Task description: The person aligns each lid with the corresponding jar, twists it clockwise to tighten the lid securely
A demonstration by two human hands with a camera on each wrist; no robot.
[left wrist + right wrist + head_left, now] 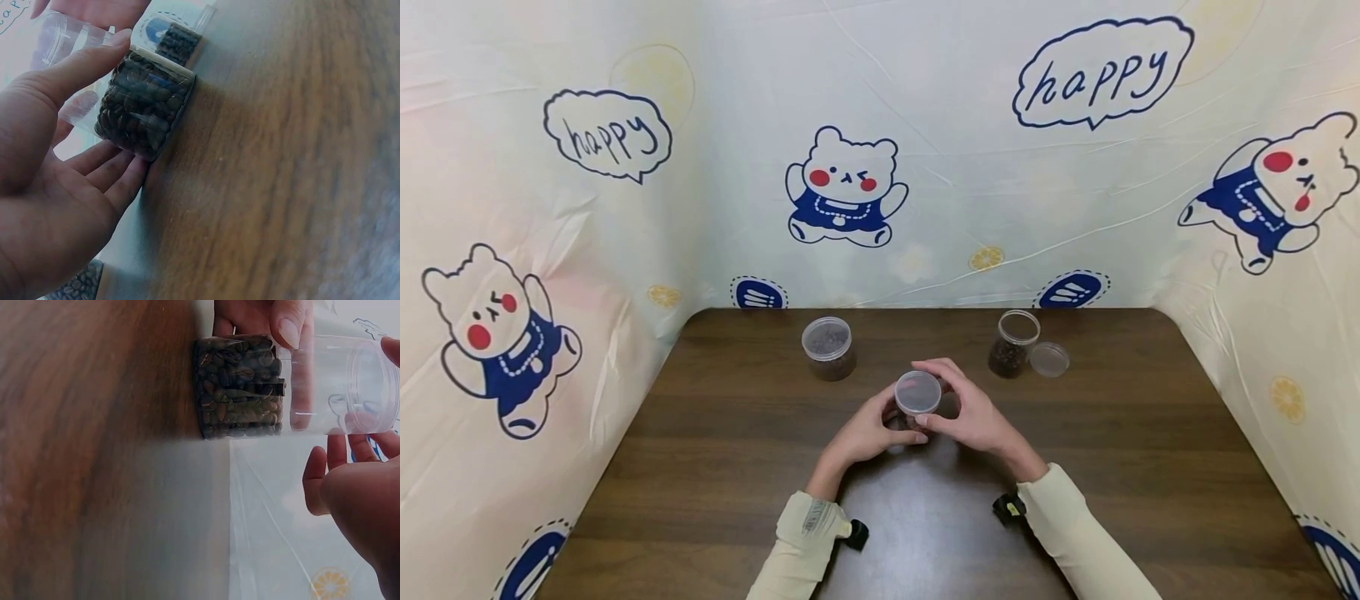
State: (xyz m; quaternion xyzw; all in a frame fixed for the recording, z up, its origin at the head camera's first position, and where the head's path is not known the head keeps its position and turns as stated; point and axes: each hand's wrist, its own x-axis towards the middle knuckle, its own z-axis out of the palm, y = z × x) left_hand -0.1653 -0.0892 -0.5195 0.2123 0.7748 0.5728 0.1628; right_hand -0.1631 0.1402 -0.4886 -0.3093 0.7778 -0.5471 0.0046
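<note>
A clear jar (240, 387) partly filled with coffee beans stands upright on the table between the hands. My left hand (865, 429) grips its lower body, thumb on the near side and fingers round the far side. At the jar's top, my right hand (973, 421) holds the rim of the clear lid (917, 392) between thumb and fingers. In the left wrist view, the dark beans (147, 103) fill the lower part of the jar. The right fingertips are partly cut off in the right wrist view.
Back left stands a wider lidded jar (828, 346) of dark contents. At the back right is an uncovered jar (1009, 354) of beans, with a loose clear lid (1049, 360) lying beside it. A printed cloth (940, 208) encloses the brown table (715, 475).
</note>
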